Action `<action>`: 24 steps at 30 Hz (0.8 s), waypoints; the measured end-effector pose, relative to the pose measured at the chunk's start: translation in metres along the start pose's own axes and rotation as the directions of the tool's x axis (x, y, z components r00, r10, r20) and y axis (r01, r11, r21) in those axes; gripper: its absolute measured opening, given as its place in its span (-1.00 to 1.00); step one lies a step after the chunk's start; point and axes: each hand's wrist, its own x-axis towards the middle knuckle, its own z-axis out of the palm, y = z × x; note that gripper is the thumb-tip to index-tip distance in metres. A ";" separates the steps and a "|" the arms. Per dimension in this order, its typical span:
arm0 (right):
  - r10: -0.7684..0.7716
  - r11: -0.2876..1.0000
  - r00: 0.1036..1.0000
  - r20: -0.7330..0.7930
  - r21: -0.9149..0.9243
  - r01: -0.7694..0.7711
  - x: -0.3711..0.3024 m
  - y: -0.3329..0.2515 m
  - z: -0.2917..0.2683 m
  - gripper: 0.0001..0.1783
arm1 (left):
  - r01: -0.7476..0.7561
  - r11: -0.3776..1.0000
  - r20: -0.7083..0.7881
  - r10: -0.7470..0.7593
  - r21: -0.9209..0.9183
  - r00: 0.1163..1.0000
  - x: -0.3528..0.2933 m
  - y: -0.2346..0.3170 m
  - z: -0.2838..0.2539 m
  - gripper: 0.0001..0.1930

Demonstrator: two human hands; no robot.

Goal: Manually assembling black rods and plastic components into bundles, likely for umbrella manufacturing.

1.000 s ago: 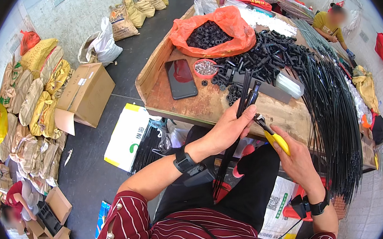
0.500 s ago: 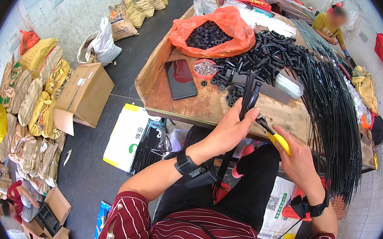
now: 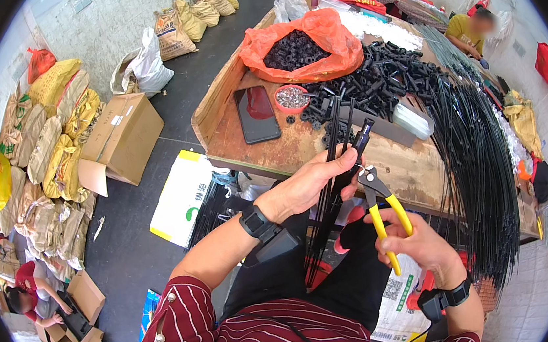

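Note:
My left hand [image 3: 317, 178] is closed round a bundle of thin black rods [image 3: 322, 226] with black tube-like fittings at their upper end; the rods hang down between my legs. In my right hand [image 3: 419, 243] is a pair of pliers [image 3: 385, 216] with yellow handles spread apart. Their dark jaws are right beside my left fingers, close to a small shiny metal piece too small to name. Beyond my hands, a heap of black plastic fittings [image 3: 377, 82] covers the wooden table [image 3: 216, 120]. A small red-rimmed dish [image 3: 291, 98] there holds little silvery pieces.
An orange plastic bag [image 3: 342, 52] of black parts and a dark phone [image 3: 257, 114] lie on the table. Long black rods [image 3: 480, 184] drape over its right edge. At left stand a cardboard box [image 3: 122, 139] and stacked sacks [image 3: 40, 137]. Other people work at far right and lower left.
The pliers' handles have spread apart in my right hand, and the jaws now show beside my left fingers. The black rods in my left hand have fanned out a little.

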 end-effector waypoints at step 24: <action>-0.049 0.998 0.999 -0.011 0.043 0.050 0.006 0.013 0.006 -0.55 | -0.052 0.999 -0.027 0.052 -0.011 0.998 -0.003 0.004 -0.002 -0.70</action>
